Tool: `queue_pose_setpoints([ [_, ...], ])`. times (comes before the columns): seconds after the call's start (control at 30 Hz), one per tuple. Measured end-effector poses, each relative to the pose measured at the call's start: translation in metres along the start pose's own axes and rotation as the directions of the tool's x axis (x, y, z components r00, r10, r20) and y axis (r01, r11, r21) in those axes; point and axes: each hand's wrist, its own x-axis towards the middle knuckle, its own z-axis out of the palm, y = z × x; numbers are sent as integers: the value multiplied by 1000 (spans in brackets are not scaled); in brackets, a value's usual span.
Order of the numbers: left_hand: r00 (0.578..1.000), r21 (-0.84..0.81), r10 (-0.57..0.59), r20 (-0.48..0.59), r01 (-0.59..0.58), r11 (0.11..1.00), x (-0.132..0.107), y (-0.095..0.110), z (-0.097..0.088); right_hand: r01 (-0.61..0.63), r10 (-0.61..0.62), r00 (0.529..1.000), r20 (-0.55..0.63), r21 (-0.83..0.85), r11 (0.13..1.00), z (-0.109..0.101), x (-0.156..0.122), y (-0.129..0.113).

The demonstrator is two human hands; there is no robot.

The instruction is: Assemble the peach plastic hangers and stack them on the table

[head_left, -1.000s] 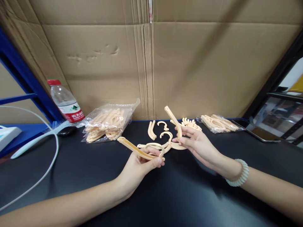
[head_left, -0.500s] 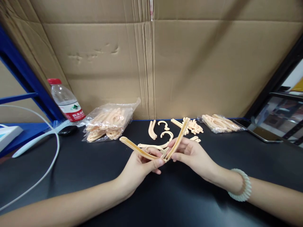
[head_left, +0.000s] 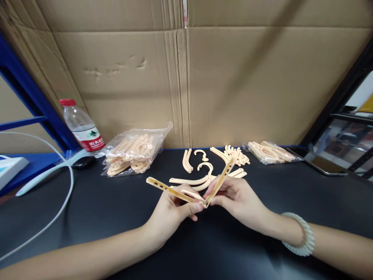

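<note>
My left hand (head_left: 171,214) is closed on a beige curved plastic arm (head_left: 164,188) that points up and to the left. My right hand (head_left: 236,196) is closed on a second beige plastic arm (head_left: 222,179) slanting up to the right. The two arms meet at their lower ends between my thumbs, forming a V above the black tabletop (head_left: 96,206). A hook piece lies partly hidden behind my left fingers. Just beyond my hands lie several loose beige arms and hooks (head_left: 201,167).
A clear bag of beige parts (head_left: 132,149) lies at the back left, another bag (head_left: 269,151) at the back right. A water bottle (head_left: 81,126), a white cable (head_left: 62,194) and a dark tablet (head_left: 317,161) flank them. A cardboard wall (head_left: 186,77) closes the back.
My right hand carried its arm down and left from the pile until its lower end met the arm in my left hand. Both hands have drawn slightly nearer to me.
</note>
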Motion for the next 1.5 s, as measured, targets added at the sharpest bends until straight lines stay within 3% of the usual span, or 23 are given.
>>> queue_pose_setpoints([
  [0.3, 992, -94, -43, -121, 32, 995, 1, -1, 3, 151, -173, 979, -110, -182, 972, 10, -8, -1],
  [0.5, 989, -6, -93, -119, 93, 996, 3, 3, -1, 6, -5, 997, -71, 21, 1000, 3, 0, 1],
  [0.63, 977, 44, -95, -193, 105, 993, 9, 11, -14, -26, 27, 994, -108, 16, 1000, -27, 14, -10],
  [0.73, 963, -8, -132, -235, 134, 991, 19, 18, -26, -65, 62, 997, -49, -68, 996, -61, 23, -24],
  [0.9, 985, 23, -115, -129, 119, 993, 33, 29, -44, -100, 109, 994, 12, -294, 950, -110, 31, -39],
  [1.0, 997, 247, -60, -38, 68, 967, 36, 31, -52, -110, 135, 990, 28, -429, 897, -125, 32, -40],
  [1.03, 1000, 377, -23, 6, 19, 926, 37, 31, -55, -109, 150, 987, 50, -468, 877, -128, 33, -40],
  [1.1, 981, 632, 92, 169, -180, 754, 37, 29, -59, -93, 188, 974, 125, -534, 840, -130, 34, -37],
  [1.13, 948, 706, 152, 280, -311, 636, 37, 27, -62, -72, 201, 965, 169, -566, 821, -130, 34, -36],
  [1.23, 788, 723, 246, 565, -616, 312, 37, 23, -66, 19, 212, 940, 268, -661, 750, -129, 35, -30],
  [1.33, 700, 705, 238, 674, -705, 79, 36, 20, -66, 80, 214, 931, 296, -736, 672, -129, 36, -25],
  [1.4, 680, 696, 226, 697, -718, 12, 36, 19, -66, 115, 203, 928, 311, -759, 641, -130, 37, -22],
  [1.5, 686, 700, 222, 693, -714, 20, 36, 17, -66, 170, 171, 918, 358, -745, 645, -131, 37, -20],
])
